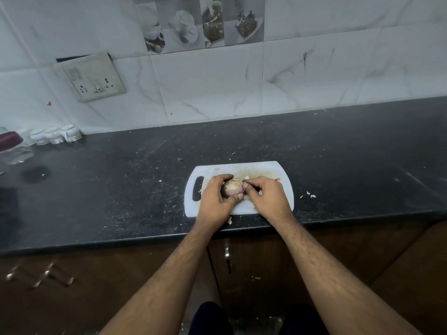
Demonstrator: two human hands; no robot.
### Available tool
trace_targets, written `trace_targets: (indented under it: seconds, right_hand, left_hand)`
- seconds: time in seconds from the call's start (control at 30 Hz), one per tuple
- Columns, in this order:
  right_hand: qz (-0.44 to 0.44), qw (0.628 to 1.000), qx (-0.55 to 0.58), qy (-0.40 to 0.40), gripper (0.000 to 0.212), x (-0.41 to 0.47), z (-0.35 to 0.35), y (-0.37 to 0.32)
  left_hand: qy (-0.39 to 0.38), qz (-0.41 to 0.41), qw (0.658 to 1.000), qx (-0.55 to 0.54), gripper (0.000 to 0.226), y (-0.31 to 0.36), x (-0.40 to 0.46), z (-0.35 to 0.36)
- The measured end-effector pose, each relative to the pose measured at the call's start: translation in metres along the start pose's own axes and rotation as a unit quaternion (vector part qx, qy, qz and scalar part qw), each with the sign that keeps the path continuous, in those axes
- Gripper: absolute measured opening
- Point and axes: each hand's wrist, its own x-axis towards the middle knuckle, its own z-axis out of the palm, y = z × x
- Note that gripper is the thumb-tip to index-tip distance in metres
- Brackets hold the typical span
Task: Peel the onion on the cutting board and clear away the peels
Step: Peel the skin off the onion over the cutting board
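Observation:
A small pinkish onion [232,187] is held just above the white cutting board [256,169] on the black counter. My left hand [215,199] grips the onion from the left, fingers over its top and thumb under it. From the right, my right hand [266,197] pinches at the onion's skin with thumb and fingertips. Small peel scraps [277,179] lie on the board behind my right hand. A further peel piece [229,220] sits on the counter just in front of the board.
Bits of peel [310,195] lie on the black counter [121,189] right of the board. Three upturned white cups [54,135] and a glass jar [14,148] stand at the far left by the tiled wall. The counter's front edge runs just below the board.

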Motion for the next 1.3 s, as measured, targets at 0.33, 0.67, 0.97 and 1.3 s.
trace_targets:
  seconds: [0.33, 0.67, 0.97, 1.3]
  right_hand:
    - [0.02, 0.999, 0.018, 0.028, 0.015, -0.003, 0.002, -0.001]
    - [0.09, 0.994, -0.046, 0.031, 0.009, -0.001, 0.005, -0.006]
    - [0.043, 0.993, -0.111, 0.01, 0.01, 0.0, 0.009, -0.005]
    - [0.016, 0.999, -0.029, 0.014, 0.023, 0.003, 0.006, 0.001]
  left_hand:
    - [-0.001, 0.032, 0.999, 0.024, 0.043, 0.003, 0.001, 0.001]
    - [0.003, 0.036, 0.996, 0.08, 0.037, 0.003, 0.0, 0.006]
    - [0.062, -0.003, 0.995, 0.073, 0.031, 0.007, 0.002, 0.006]
    - [-0.017, 0.027, 0.999, 0.031, 0.034, 0.005, -0.001, 0.005]
